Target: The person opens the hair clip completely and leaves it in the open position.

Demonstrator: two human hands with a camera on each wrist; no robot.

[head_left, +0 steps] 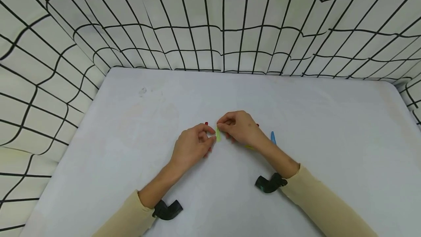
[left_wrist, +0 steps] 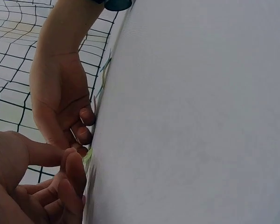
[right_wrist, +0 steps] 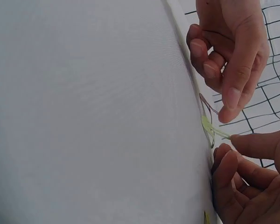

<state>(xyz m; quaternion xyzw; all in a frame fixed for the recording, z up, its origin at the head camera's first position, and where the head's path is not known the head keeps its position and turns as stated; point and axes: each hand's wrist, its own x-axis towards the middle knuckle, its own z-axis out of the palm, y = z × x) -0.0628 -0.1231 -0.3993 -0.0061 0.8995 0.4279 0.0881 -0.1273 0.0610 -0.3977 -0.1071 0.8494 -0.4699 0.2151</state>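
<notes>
A light green snap hair clip (head_left: 218,135) stands between the two hands, its parts spread in the right wrist view. My right hand (head_left: 243,127) pinches one end of the clip (right_wrist: 219,132) between fingertips. My left hand (head_left: 192,143) is just to the left, thumb and index fingertips beside the clip and a small gap from it in the right wrist view. Red bits show behind the left fingers (head_left: 206,123) and past the right hand. A blue clip (head_left: 273,137) and a yellow piece (head_left: 250,147) lie by the right wrist, partly hidden.
A white table (head_left: 148,101) spreads under both hands. Black-lined grid fabric (head_left: 197,21) rises behind it and at the sides. Black curved wrist mounts (head_left: 168,210) sit at both cuffs of the beige sleeves (head_left: 323,200).
</notes>
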